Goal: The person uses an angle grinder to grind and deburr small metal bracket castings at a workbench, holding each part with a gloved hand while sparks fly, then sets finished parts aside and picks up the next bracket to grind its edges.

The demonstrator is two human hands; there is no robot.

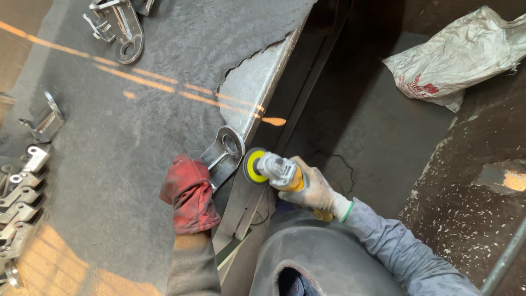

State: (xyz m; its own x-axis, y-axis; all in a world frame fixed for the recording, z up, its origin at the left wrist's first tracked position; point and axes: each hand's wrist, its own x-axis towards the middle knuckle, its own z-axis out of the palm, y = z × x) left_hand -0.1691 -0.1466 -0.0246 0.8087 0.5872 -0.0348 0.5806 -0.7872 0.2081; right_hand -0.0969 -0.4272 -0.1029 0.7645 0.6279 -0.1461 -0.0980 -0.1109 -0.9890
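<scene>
Bracket (223, 155) under left hand (189, 193) fingertips

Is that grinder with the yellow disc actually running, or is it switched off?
Running: the yellow-disc angle grinder meets the shiny metal bracket, and orange spark streaks fly across the grey workbench.

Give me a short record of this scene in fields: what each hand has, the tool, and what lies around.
Left hand: in a red glove, holding a metal bracket at the table edge
Right hand: in a pale glove, gripping an angle grinder
Grinder disc: yellow-centred, at the bracket
Sparks: orange streaks across the grey table
Other brackets: rowed at the left edge
White bag: crumpled, on the floor
</scene>
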